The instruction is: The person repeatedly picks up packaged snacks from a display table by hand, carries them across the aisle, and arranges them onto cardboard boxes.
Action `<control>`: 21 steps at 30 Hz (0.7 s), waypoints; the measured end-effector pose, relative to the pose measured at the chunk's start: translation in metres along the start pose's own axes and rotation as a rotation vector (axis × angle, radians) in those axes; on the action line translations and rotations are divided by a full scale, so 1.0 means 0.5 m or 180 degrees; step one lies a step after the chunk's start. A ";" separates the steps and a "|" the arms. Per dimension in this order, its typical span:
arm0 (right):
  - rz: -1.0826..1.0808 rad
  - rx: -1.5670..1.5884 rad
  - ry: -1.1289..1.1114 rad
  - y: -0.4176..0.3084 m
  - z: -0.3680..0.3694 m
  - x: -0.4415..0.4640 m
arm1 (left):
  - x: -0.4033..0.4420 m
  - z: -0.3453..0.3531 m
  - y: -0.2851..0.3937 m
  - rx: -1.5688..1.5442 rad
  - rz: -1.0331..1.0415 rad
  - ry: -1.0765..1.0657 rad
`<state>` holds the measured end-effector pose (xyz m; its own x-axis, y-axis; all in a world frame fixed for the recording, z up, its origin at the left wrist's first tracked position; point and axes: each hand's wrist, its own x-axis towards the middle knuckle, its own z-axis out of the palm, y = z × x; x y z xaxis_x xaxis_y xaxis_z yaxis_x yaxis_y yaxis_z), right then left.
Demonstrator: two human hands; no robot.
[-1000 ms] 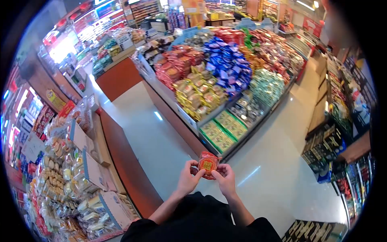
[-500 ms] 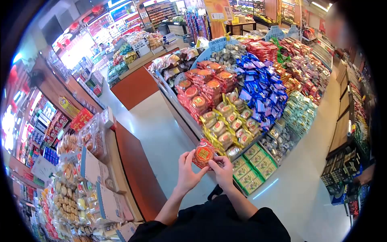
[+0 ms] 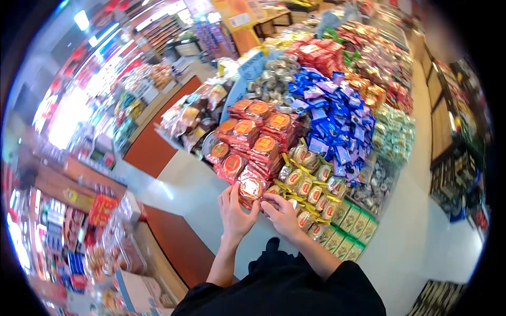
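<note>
- The left hand curls narrowly around the near left side of a shiny red packet; the right hand has its thumb and fingertips drawn together at the packet's lower right edge.
- The packet lies between them, in front of the red pile; whether it touches the pile is hard to tell.
- It looks light, with a slick, crinkly wrapper. Its contents may be firm but crumbly, so the rim seems a safer hold than the middle.
- The green trays hold small, flat packs in neat rows.
- Yellow-edged packets lie just beside them, loosely lined up.
- A clear-walled bin on the right holds small silvery packets.
- Red packets with round orange labels sit in leaning stacks.
- Blue packets are heaped beyond, beside pale green packets.
- A farther counter bears more wrapped goods, too blurred to name.
</note>
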<state>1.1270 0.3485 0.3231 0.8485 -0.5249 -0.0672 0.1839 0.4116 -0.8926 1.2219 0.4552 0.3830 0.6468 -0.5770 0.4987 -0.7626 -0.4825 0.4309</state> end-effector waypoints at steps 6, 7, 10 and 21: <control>-0.0258 -0.0266 0.0464 0.015 0.042 0.036 | 0.081 0.028 -0.077 0.0021 0.0459 -0.0091; -0.0277 0.0022 0.0570 -0.006 0.063 0.026 | 0.086 0.027 -0.088 0.0047 0.0435 -0.0234; -0.0210 -0.0073 0.0951 -0.006 0.082 0.000 | 0.096 0.021 -0.109 0.0121 0.0437 -0.0392; -0.0750 -0.0380 0.2332 0.068 0.078 -0.201 | 0.061 -0.015 -0.057 -0.0876 0.1155 -0.0123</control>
<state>1.0676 0.4444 0.3168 0.2418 -0.9641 -0.1101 0.2289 0.1669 -0.9590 1.2634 0.4563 0.3917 0.3334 -0.7031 0.6281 -0.9059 -0.0545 0.4199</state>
